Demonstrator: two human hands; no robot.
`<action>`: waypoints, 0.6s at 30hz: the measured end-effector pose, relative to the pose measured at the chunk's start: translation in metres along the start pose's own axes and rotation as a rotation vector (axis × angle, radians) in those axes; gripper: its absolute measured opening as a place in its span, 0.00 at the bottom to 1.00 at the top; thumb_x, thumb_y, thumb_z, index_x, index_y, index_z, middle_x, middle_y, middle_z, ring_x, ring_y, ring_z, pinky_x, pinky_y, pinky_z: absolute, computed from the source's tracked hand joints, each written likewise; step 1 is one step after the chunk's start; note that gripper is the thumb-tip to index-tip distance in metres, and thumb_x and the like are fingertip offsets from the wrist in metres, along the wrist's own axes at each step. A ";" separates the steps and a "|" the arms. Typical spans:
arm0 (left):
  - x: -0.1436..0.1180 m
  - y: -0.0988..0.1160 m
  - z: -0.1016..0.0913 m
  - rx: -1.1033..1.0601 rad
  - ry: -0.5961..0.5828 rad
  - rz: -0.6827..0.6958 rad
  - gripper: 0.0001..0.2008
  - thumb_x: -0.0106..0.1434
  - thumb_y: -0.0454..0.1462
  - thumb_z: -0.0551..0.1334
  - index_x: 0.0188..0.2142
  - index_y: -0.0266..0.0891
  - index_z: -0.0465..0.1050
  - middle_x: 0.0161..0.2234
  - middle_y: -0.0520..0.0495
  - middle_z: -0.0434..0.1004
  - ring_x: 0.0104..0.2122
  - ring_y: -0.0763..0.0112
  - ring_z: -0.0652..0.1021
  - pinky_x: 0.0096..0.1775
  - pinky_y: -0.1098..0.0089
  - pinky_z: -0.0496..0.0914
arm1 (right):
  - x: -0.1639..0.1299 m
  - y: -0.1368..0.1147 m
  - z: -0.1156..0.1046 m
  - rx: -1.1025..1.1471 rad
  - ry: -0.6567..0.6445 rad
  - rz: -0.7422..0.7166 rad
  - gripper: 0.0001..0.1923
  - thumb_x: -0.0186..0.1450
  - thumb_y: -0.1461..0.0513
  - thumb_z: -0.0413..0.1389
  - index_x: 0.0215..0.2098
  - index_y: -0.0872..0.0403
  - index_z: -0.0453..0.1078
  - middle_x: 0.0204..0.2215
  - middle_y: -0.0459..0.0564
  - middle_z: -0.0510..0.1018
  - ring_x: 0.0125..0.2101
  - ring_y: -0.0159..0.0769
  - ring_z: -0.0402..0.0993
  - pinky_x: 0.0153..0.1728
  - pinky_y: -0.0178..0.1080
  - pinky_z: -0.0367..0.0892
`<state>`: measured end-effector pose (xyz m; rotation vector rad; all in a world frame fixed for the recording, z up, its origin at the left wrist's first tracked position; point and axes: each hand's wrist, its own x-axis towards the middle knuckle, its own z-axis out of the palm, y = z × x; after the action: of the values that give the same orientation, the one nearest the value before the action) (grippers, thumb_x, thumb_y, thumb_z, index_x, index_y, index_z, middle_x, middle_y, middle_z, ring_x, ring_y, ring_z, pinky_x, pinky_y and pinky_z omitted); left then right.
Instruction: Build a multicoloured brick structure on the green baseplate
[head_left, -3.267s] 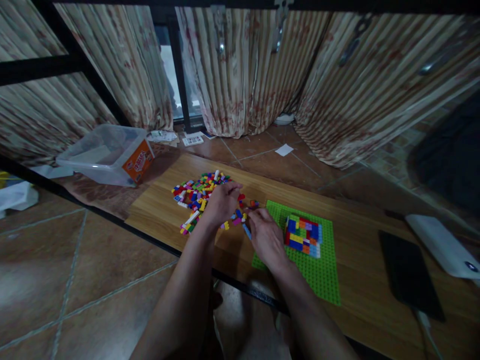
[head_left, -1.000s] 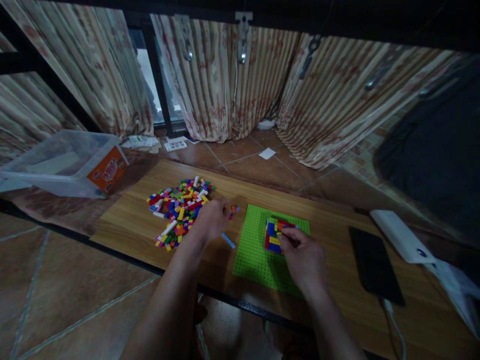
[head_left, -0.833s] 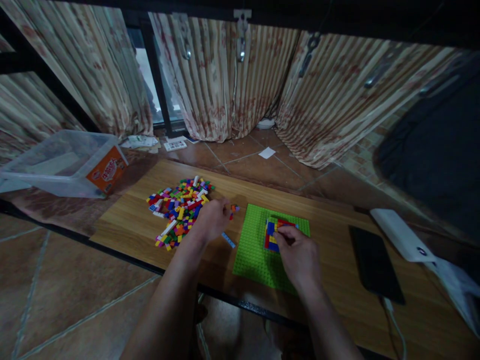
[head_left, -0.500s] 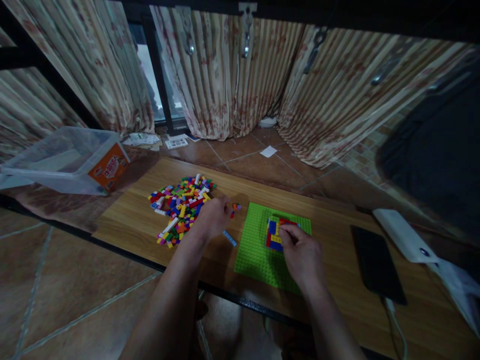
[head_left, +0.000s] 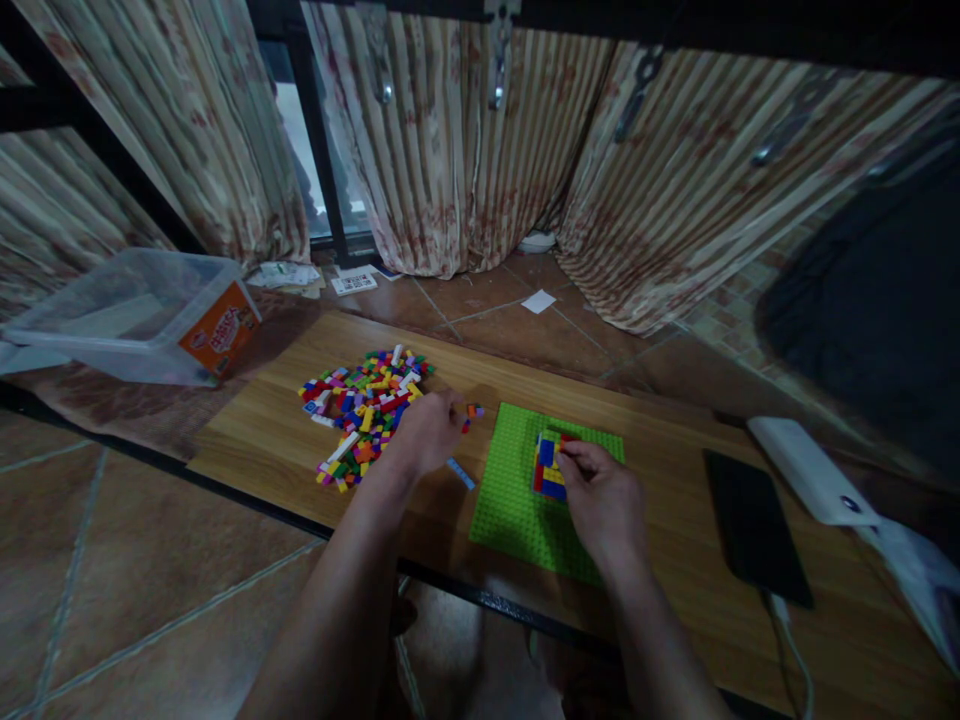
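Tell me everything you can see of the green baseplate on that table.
The green baseplate is a thin, bright sheet, apparently plastic, covered in rows of small round studs. It lies flat on the wooden tabletop, slightly askew to its edges. A multicoloured brick build sits on it, toward its far side. The right hand reaches over it, hiding its near right part; whether the hand touches the sheet itself, I can't tell.

Dim light, one pale window [head_left: 301, 150], soft shadow across the baseplate [head_left: 504, 500].
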<state>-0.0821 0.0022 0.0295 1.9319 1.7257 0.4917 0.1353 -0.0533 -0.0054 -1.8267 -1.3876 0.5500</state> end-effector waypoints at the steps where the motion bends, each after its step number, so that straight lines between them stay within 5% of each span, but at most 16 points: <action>1: 0.000 0.000 0.000 -0.003 0.001 -0.001 0.10 0.62 0.30 0.54 0.29 0.36 0.73 0.25 0.49 0.73 0.26 0.73 0.70 0.30 0.73 0.60 | 0.000 0.000 0.000 0.001 0.001 -0.004 0.15 0.60 0.54 0.54 0.36 0.54 0.75 0.32 0.55 0.83 0.30 0.42 0.79 0.33 0.42 0.70; 10: -0.002 0.001 0.000 0.010 0.011 -0.038 0.09 0.61 0.29 0.55 0.30 0.35 0.74 0.23 0.51 0.72 0.24 0.74 0.69 0.28 0.73 0.58 | 0.005 0.004 0.001 -0.006 -0.030 0.020 0.14 0.59 0.52 0.55 0.33 0.53 0.74 0.27 0.52 0.81 0.26 0.40 0.76 0.29 0.40 0.67; 18: -0.002 -0.004 0.012 0.010 -0.007 -0.013 0.12 0.61 0.30 0.55 0.39 0.38 0.77 0.34 0.45 0.81 0.34 0.68 0.78 0.36 0.73 0.66 | 0.007 -0.002 -0.003 -0.054 -0.059 -0.033 0.12 0.59 0.52 0.54 0.28 0.51 0.72 0.23 0.48 0.79 0.23 0.38 0.74 0.27 0.39 0.64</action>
<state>-0.0782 -0.0013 0.0176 1.9259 1.7380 0.4717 0.1382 -0.0471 -0.0013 -1.8399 -1.4825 0.5576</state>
